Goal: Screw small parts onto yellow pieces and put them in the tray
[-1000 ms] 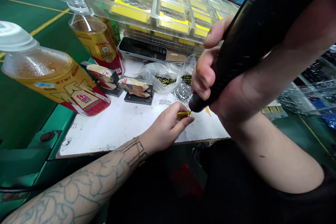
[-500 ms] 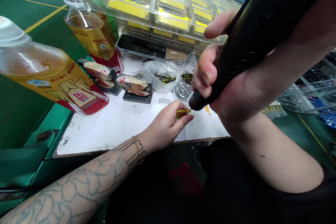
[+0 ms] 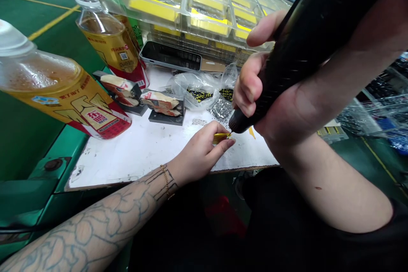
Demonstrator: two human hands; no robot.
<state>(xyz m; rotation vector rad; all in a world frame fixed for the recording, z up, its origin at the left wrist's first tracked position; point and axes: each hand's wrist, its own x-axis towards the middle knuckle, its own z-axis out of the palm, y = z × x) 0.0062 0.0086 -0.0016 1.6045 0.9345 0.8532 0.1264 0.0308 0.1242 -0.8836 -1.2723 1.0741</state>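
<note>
yellow strip [image 3: 221, 137] pinched between the thumb and fingers of the left hand [image 3: 200, 153], held over a white-topped workbench [image 3: 137, 157], its end lying very close to the dark ribbed tip of a black handheld tool [image 3: 280, 72]; whether the two touch cannot be told from this view. the right hand [image 3: 251, 85] is clamped around the tool's thick barrel, with the hands apart but working close together. a gold chain bracelet [image 3: 165, 180] circles the tattooed left wrist. beyond the hands, a clear plastic compartment tray [image 3: 178, 23] holds yellow pieces [image 3: 153, 10], one lying in each visible cell. a crumpled clear plastic bag [image 3: 204, 80] holds black-and-yellow parts [image 3: 200, 94], with a silvery heap of small pieces [image 3: 221, 108] just beside it. two plastic drink bottles [image 3: 108, 46] with yellow-and-red labels, both part-filled with amber liquid, stand out at the left of the bench, near a smartphone [image 3: 170, 56] and two food packets [image 3: 161, 103] resting on dark blocks [image 3: 167, 117].
</note>
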